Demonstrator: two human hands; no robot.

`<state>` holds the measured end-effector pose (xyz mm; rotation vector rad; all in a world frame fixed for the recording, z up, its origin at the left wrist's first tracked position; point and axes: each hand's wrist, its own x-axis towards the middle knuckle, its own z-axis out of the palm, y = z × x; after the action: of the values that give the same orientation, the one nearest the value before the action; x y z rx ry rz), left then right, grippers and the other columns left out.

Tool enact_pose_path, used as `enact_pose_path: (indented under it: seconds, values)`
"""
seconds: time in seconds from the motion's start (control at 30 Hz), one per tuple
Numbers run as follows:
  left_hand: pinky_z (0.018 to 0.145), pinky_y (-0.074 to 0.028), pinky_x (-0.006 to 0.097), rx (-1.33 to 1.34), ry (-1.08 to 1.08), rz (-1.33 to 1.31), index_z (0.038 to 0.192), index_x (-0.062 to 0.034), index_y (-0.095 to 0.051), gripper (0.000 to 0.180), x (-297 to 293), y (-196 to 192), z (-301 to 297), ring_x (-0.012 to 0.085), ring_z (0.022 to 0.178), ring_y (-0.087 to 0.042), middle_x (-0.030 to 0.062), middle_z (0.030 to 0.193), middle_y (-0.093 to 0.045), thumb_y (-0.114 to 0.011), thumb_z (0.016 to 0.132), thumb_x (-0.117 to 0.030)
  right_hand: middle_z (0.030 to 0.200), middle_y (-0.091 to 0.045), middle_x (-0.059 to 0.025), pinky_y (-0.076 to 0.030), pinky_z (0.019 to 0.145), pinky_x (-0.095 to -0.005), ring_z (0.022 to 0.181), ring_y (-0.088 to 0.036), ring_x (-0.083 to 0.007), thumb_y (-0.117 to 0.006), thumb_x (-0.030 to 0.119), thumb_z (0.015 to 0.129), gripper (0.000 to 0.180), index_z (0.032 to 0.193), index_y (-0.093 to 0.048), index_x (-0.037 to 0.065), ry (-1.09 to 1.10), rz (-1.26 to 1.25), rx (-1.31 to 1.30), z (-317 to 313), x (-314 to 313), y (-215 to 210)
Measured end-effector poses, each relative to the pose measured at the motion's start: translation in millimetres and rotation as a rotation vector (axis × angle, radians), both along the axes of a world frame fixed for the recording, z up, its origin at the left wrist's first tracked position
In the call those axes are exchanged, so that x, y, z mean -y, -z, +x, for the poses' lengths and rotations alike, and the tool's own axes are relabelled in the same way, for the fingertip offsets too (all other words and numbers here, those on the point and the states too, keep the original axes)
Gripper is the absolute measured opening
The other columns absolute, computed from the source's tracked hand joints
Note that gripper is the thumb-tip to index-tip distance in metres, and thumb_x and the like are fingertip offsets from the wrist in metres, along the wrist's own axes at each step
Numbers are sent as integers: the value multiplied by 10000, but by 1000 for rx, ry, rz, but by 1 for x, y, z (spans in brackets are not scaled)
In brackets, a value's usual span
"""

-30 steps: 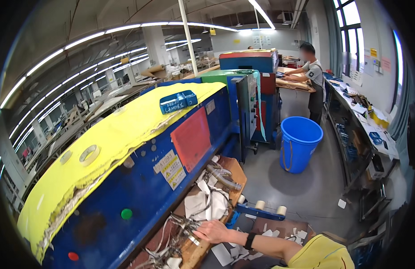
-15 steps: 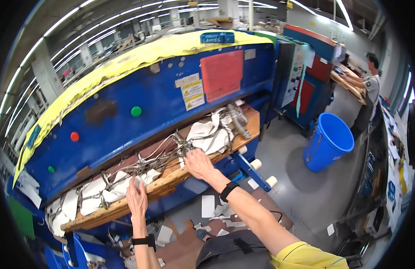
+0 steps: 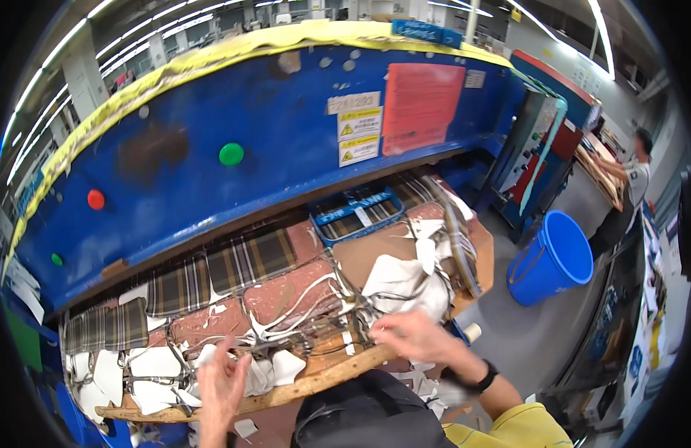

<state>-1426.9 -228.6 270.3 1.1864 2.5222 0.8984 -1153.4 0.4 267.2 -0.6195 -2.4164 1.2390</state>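
Note:
On the machine bed lies a tangled heap of white offcuts [image 3: 278, 369] and dark fabric strips, along the wooden front edge. My left hand [image 3: 222, 381] is over the near side of this heap, its fingers apart and nothing visible in them. Over the right part, my right hand [image 3: 420, 337] points leftward, slightly blurred, fingers loosely apart with no held thing visible. A crumpled white piece [image 3: 405, 287] lies just beyond it. Farther back are plaid fabric panels [image 3: 252, 259] and a blue cutting die [image 3: 357, 216] with plaid cloth inside its frame.
A blue machine beam [image 3: 286, 142] with a green button [image 3: 230, 154] spans the back of the bed. Beyond the right end stand a control box [image 3: 528, 149] and a blue bin [image 3: 551, 257]. A co-worker [image 3: 633, 179] stands at the far right.
My view has come closer over the bed, bringing the plaid panels and blue die into sight. Both hands have come away from the wooden edge and strips where they were.

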Motion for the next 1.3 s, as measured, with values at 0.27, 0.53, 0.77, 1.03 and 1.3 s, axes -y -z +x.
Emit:
enact_pose_path:
  seconds: [0.27, 0.53, 0.77, 1.03, 1.3]
  values:
    - [1049, -371, 519, -90, 649, -156, 1502, 64, -41, 1127, -208, 9, -43, 435, 1246, -491, 299, 1331, -506, -781, 778, -383, 835, -680, -229, -518, 722, -443, 806, -668, -373, -607, 302, 903, 340, 870, -647, -34, 80, 383, 245, -125, -130, -30]
    - [1154, -59, 603, 15, 643, -88, 1503, 75, -3, 1386, -284, 60, -41, 353, 1474, -156, 259, 1560, -200, -860, 596, -530, 940, -667, -245, -498, 837, -480, 908, -649, -371, -595, 197, 786, 302, 921, -642, -69, -10, 718, 363, -194, -159, 53]
    - [1162, -46, 587, 61, 692, -33, 1515, 43, -63, 1290, -284, 67, -40, 348, 1463, -197, 252, 1547, -241, -857, 639, -474, 696, -599, -285, -493, 638, -505, 688, -608, -466, -496, 151, 883, 240, 833, -553, -77, -9, 318, 174, -170, -187, -8]
    - [1171, -132, 538, 61, 687, 30, 1399, 137, -296, 1112, -288, 65, -26, 407, 1391, -322, 330, 1413, -405, -842, 657, -486, 646, -524, -269, -415, 611, -493, 636, -536, -441, -473, 186, 930, 288, 790, -471, -66, 61, 54, 240, -148, -202, -67]
    - [912, -517, 313, 904, 446, 113, 1400, 143, -298, 793, -302, 50, -19, 228, 1133, -607, 207, 1207, -618, -755, 853, -206, 623, -480, -140, -393, 571, -396, 599, -433, -174, -670, 300, 847, 373, 774, -520, -33, 220, 52, 38, -113, -227, -84]
